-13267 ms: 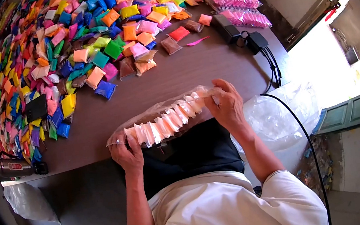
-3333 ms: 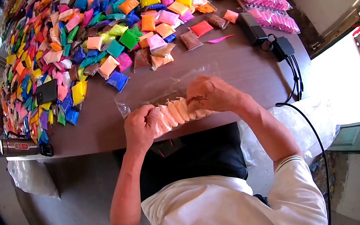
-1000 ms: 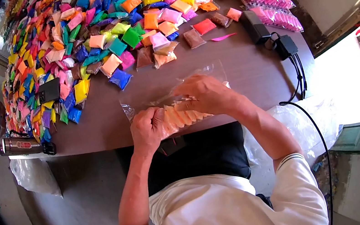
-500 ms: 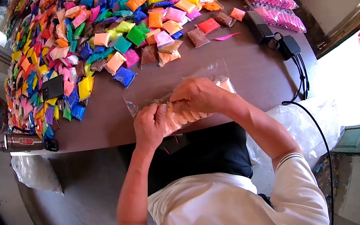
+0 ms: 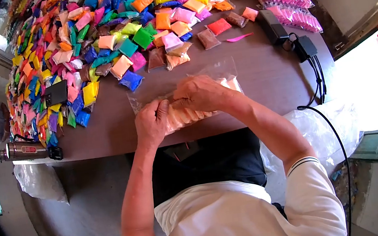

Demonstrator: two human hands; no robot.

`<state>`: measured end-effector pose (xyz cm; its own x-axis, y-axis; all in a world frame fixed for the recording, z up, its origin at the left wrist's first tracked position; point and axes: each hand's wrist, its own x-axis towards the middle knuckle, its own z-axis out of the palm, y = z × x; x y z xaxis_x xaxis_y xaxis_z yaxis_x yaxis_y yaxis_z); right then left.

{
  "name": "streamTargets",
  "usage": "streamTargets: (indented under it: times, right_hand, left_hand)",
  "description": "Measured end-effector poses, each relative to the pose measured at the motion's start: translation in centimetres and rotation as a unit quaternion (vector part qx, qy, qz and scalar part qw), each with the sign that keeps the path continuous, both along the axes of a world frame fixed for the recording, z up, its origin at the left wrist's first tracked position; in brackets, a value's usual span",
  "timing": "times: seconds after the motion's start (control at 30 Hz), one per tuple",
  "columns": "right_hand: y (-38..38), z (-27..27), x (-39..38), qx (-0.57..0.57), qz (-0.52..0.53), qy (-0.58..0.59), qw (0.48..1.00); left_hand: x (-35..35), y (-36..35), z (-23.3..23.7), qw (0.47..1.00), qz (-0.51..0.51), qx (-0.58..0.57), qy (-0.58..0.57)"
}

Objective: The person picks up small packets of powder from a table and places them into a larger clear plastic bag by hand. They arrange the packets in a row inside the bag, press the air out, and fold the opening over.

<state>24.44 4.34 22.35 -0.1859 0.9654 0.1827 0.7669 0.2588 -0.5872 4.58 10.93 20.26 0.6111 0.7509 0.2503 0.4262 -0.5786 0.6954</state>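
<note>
Bag of peach packets: left hand grips left part; right hand, grip unclear, shifted closer, so work now centres there.

Before you, the clear bag is thin, glossy plastic film, wrinkled and catching the light, and the peach packets inside it look smooth beneath that film. The loose packets have shiny, creased plastic skins; your tabletop is smooth with a faint sheen, and the flask has the polished look of metal. Your shirt and trousers are matt cloth, softly folded.
</note>
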Motion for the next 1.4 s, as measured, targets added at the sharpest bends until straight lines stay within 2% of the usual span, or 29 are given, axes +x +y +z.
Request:
streamTargets:
  times: [0.17, 0.23, 0.27, 0.33, 0.47, 0.53, 0.6, 0.67, 0.7, 0.73, 0.8, 0.9, 1.1, 1.13, 1.2, 1.23, 1.3, 1.4]
  right_hand:
    - [0.0, 0.0, 0.5, -0.029, 0.006, 0.002, 1.0]
    - [-0.5, 0.2, 1.1, -0.022, -0.035, 0.128, 0.991]
    - [-0.9, 0.4, 1.9, -0.024, -0.035, 0.126, 0.991]
    - [-2.2, 2.1, 4.2, 0.008, -0.139, 0.158, 0.978]
    - [-4.9, 4.0, 7.3, 0.045, -0.206, 0.146, 0.967]
    - [-5.9, 4.4, 7.7, -0.031, -0.19, 0.098, 0.976]
    - [-6.3, 3.5, 7.8, -0.03, -0.162, 0.077, 0.983]
    - [-6.3, 1.6, 7.6, 0.041, -0.101, 0.0, 0.994]
    - [-6.0, 0.8, 7.3, -0.008, -0.101, -0.003, 0.995]
    - [-5.9, 0.2, 7.2, -0.008, -0.101, -0.001, 0.995]
    - [-5.6, -0.4, 7.2, -0.098, -0.087, 0.08, 0.988]
    - [-5.4, 0.1, 7.6, -0.097, -0.068, 0.071, 0.99]
    - [-5.2, 3.2, 6.2, -0.093, -0.093, 0.106, 0.986]
    - [-5.0, 2.6, 6.1, -0.096, -0.096, 0.109, 0.985]
    - [-4.5, 1.1, 6.0, -0.043, -0.031, 0.087, 0.995]
    - [-4.3, 0.9, 6.0, -0.044, -0.032, 0.091, 0.994]
    - [-4.0, 0.7, 6.0, -0.117, -0.035, 0.121, 0.985]
    - [-4.0, 0.4, 6.1, -0.105, -0.033, 0.13, 0.985]
  left_hand:
    - [-0.1, 0.0, 0.2, 1.0, -0.003, -0.021, 0.01]
    - [-0.2, 0.1, 0.0, 0.999, -0.005, -0.035, 0.015]
    - [-0.2, 0.0, -0.1, 0.999, -0.006, -0.032, 0.003]
    - [-0.3, -0.4, -0.4, 0.999, -0.007, -0.035, -0.009]
    - [-0.2, -0.8, -0.3, 0.999, -0.007, -0.026, -0.045]
    - [-0.1, -0.7, -0.3, 0.998, -0.009, -0.036, -0.046]
    - [-0.1, -0.8, -0.4, 0.998, -0.005, -0.037, -0.049]
    - [-0.1, -0.9, -0.4, 0.998, -0.002, -0.04, -0.045]
    - [-0.1, -0.9, -0.4, 0.998, 0.002, -0.041, -0.042]
    - [-0.1, -0.8, -0.4, 0.998, 0.001, -0.04, -0.04]
    - [-0.2, -0.7, -0.6, 0.999, -0.003, -0.035, -0.04]
    - [-0.2, -0.7, -0.5, 0.999, -0.002, -0.028, -0.03]
    - [0.0, -0.9, -0.5, 0.998, 0.003, -0.053, -0.04]
    - [0.0, -0.9, -0.5, 0.998, 0.0, -0.056, -0.037]
    - [0.1, -0.9, -0.4, 0.998, 0.007, -0.048, -0.035]
    - [0.1, -1.0, -0.4, 0.998, 0.005, -0.049, -0.031]
    - [0.2, -1.0, -0.2, 0.997, 0.006, -0.067, -0.034]
    - [0.3, -1.1, -0.1, 0.998, 0.004, -0.049, -0.032]
